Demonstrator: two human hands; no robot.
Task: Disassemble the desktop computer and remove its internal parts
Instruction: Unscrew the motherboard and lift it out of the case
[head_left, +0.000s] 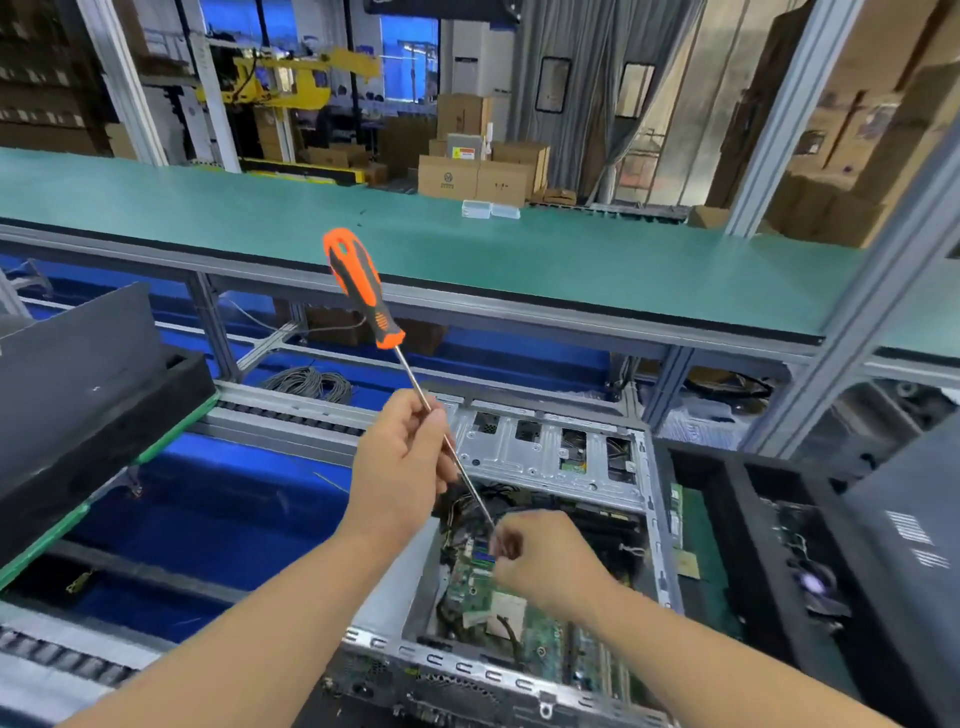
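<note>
An open grey metal computer case (550, 457) lies in front of me with its green motherboard (511, 608) and black cables exposed. A long screwdriver (363, 288) with an orange and black handle points up and away, its steel shaft slanting down into the case. My left hand (400, 467) grips the shaft about halfway along. My right hand (545, 558) is curled at the shaft's tip, fingers pinched there above the motherboard. Whether it holds a small part at the tip I cannot tell.
A black case panel (88, 384) leans at the left. Another black panel (904, 535) and dark parts lie at the right. A green bench top (519, 249) runs across behind, with two clear small boxes (488, 209). Grey cable coils (311, 382) lie below it.
</note>
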